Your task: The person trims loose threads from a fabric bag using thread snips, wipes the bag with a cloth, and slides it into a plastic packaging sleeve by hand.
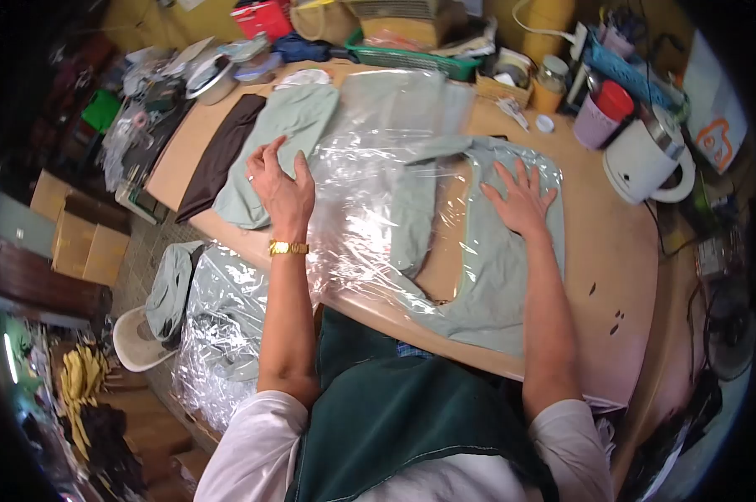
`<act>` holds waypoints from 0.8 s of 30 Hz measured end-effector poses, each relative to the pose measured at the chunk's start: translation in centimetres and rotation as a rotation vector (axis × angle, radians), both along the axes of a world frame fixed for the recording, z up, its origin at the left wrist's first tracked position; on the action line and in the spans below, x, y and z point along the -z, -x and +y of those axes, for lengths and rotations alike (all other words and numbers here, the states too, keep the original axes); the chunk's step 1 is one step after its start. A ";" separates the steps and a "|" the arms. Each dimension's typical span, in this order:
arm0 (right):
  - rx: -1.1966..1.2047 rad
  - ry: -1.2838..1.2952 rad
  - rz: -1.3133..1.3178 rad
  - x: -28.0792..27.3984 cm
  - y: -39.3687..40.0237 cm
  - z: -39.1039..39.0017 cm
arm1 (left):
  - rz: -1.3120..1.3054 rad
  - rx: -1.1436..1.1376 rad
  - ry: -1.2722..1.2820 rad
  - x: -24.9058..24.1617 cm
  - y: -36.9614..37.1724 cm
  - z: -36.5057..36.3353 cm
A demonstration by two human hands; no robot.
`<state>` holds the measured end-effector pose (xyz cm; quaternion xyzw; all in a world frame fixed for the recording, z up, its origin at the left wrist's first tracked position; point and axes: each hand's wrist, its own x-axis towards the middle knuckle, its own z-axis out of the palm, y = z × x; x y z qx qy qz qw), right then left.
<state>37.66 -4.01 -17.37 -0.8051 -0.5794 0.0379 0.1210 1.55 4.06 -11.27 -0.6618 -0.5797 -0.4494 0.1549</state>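
This looks like a small, busy workshop for clothes. A big tan table (608, 251) has flat grey-green cloth (497, 268) and shiny clear plastic (361, 159) on it, and a shiny heap (219, 330) of plastic and cloth sits low beside it. Brown cardboard boxes (81, 238) stand nearby, and a green basket (411, 60), a jar (550, 77) and a white kettle (633, 167) crowd the table's edges.

My pale green cloth (499, 276) lies flat and a bit creased on the table (608, 251), under my right hand (524, 201). It bends round a gap where the table shows. Shiny, crinkly clear plastic (353, 197) spreads to its left and covers some of it.
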 end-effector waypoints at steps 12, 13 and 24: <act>0.282 -0.064 -0.020 -1.3 0.7 -18.9 | -0.347 0.293 0.571 4.6 -1.2 -4.4; 0.265 -0.140 -0.053 -0.5 1.9 -19.5 | -0.362 0.351 0.621 3.6 -0.7 -5.1; -0.835 -0.448 0.562 -9.9 27.1 -4.8 | -0.394 -0.535 0.141 1.9 39.2 -25.2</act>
